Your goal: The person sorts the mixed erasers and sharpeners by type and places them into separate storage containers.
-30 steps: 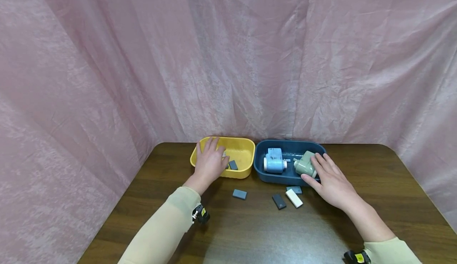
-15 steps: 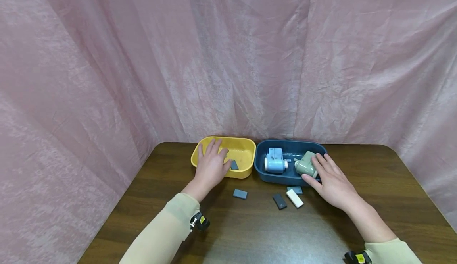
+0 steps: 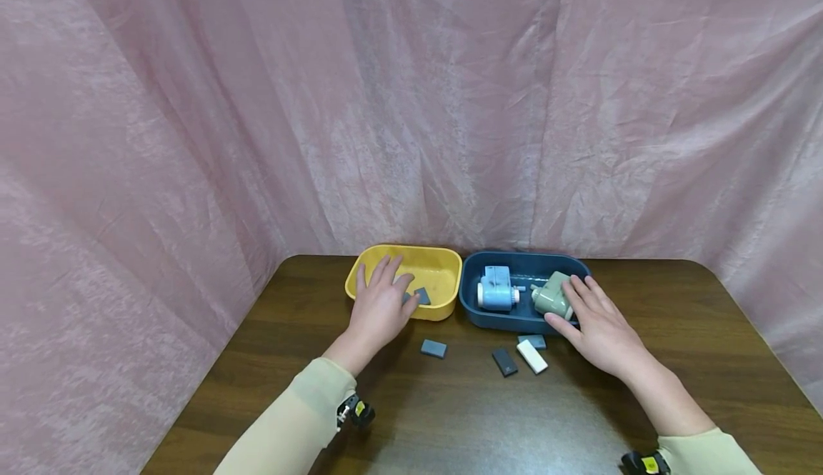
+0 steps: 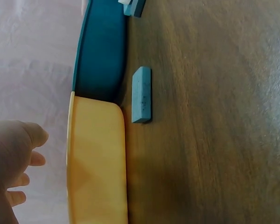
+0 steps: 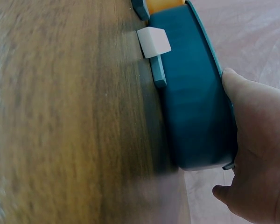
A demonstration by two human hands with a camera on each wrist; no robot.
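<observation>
My left hand (image 3: 381, 305) hovers over the yellow bin (image 3: 444, 275), its fingers spread and holding nothing. Small grey-blue blocks (image 3: 422, 296) lie on the bin floor near the thumb, partly covered by the hand. My right hand (image 3: 601, 328) rests at the right end of the dark blue bin (image 3: 524, 261), fingers straight over the corner and the thumb (image 5: 233, 81) at the front rim. Beside those fingers a green rounded object with a short nozzle (image 3: 551, 296) lies in the bin. To its left sits a similar light blue one with a white end (image 3: 496, 291).
In front of the bins, a blue-grey block (image 3: 434, 348), a dark block (image 3: 504, 362), a white block (image 3: 531, 356) and another blue block (image 3: 534, 341) lie on the wooden table (image 3: 450, 418). A pink curtain (image 3: 411, 103) hangs directly behind.
My left hand has shifted slightly right with its fingers spreading over the yellow bin, and its thumb has dropped toward the front rim. The right hand stays in place.
</observation>
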